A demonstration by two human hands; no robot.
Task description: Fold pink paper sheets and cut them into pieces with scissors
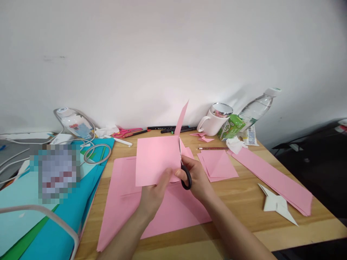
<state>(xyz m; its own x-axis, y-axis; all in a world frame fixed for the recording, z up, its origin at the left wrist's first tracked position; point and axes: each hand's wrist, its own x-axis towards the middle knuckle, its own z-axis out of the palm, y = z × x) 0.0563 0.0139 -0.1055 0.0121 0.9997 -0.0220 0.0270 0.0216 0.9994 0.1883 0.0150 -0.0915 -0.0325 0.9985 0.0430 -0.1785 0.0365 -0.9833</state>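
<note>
A pink paper square (157, 159) is held up by my left hand (155, 193), its thumb on top and the other fingers hidden beneath. My right hand (193, 177) grips black-handled scissors (186, 177), whose blades lie along the sheet's right edge. A narrow pink strip (182, 117) sticks up at the far end of the cut. Under both hands, larger pink sheets (173, 216) are spread on the wooden table. To the right lie smaller pink squares (221, 164), the top one creased.
At the right are long pink strips (273, 180) and a white folded paper star (276, 204). A mug (215, 121), green carton (230, 127), bottle (257, 108) and several pens (173, 129) line the wall. Coloured sheets (62, 231) and a looping cable (99, 151) are at left.
</note>
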